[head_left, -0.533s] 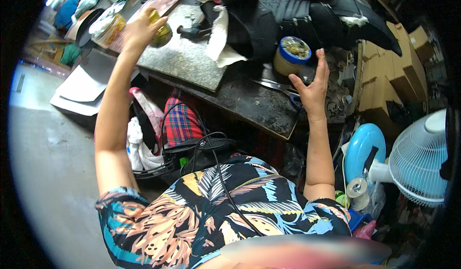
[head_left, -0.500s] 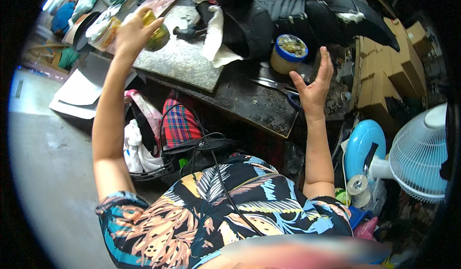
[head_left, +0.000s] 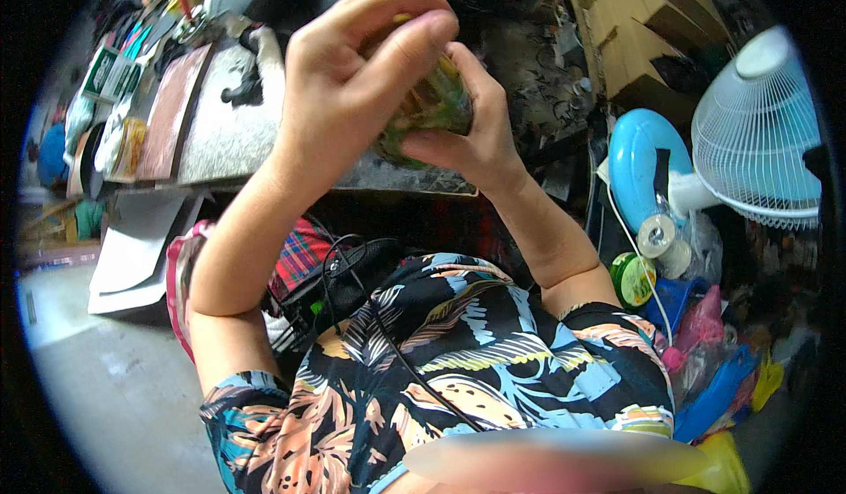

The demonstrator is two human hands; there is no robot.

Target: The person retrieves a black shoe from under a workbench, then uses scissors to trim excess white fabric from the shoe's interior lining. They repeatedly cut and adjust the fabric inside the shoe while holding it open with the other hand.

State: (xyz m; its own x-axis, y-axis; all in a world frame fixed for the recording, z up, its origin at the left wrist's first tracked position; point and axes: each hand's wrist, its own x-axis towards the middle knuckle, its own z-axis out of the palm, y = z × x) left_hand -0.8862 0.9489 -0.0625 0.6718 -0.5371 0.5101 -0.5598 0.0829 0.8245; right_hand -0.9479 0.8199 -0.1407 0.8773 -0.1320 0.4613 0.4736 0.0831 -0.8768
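Head view: I see the left hand [head_left: 348,89] gripping a green-filled jar [head_left: 436,106] from the left, the right hand [head_left: 486,137] from the right; its long axis is unclear.

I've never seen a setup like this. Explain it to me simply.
There is no machine: these are a person's bare hands. One of two fisheye cameras on the person's head looks down, so straight edges bend. The left hand curls over the top of a see-through jar, greenish inside; the right hand grips its side. On the workbench, toward the left, lie a speckled grey slab and a reddish-brown board; a small black object I can't identify sits on the slab.
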